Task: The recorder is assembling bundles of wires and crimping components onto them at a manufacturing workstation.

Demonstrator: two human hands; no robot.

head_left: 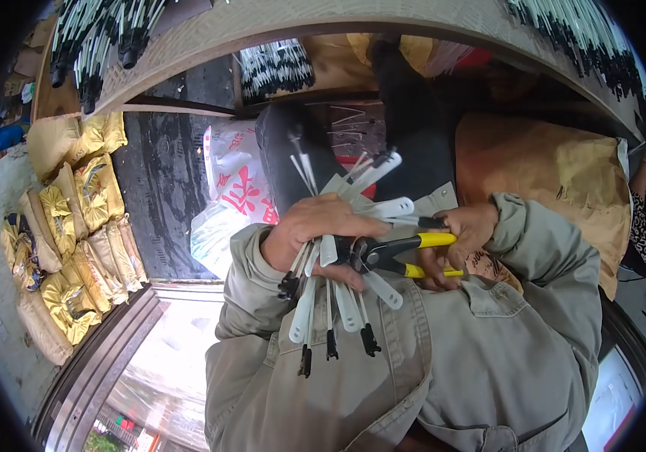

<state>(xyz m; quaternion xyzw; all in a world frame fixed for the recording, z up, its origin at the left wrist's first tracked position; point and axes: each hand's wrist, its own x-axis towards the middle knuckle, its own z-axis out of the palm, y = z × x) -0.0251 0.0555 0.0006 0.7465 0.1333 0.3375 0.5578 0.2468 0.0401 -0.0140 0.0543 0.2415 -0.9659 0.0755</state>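
Pliers (383,255) sit clamped in your right hand (462,237); left hand (315,230) fists the bundle of white strips (338,301). Keep the bundle tight, feeding one strip squarely between the blades.

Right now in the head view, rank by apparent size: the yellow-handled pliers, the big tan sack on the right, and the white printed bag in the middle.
1. Tan sack, clearly the largest.
2. White printed bag, partly hidden behind the left hand.
3. Yellow-handled pliers, smallest, though nearest the camera, in the right hand.
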